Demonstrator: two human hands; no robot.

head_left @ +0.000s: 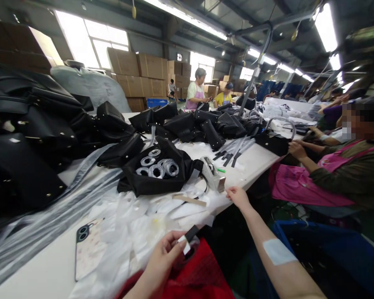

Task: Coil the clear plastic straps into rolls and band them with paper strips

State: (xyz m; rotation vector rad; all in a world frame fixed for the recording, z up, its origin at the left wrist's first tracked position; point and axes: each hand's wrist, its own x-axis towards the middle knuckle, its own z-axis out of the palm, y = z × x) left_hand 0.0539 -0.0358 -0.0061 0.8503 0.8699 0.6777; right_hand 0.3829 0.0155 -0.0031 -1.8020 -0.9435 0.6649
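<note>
My left hand (163, 254) is closed on a black strap (191, 234) with a small white piece (184, 245) under my thumb. Below the strap end, a dark coil, apparently wrapped in clear plastic, shows partly behind my fingers, over red cloth (202, 270). My right hand (239, 197) reaches to the table edge with thumb and forefinger pinched just in front of a tape dispenser (211, 172). Whatever lies between those fingertips is too small to make out. Behind the dispenser's left side, a black bag (137, 186) stands open with several plastic-wrapped coils (156, 171) inside.
Black bags (180, 126) are heaped along the table. Plastic-wrapped straps (90, 182), white sheets (137, 224) and a phone (89, 249) lie at left. A blue bin (324, 249) stands at lower right. A co-worker in a pink apron (302, 187) sits at right.
</note>
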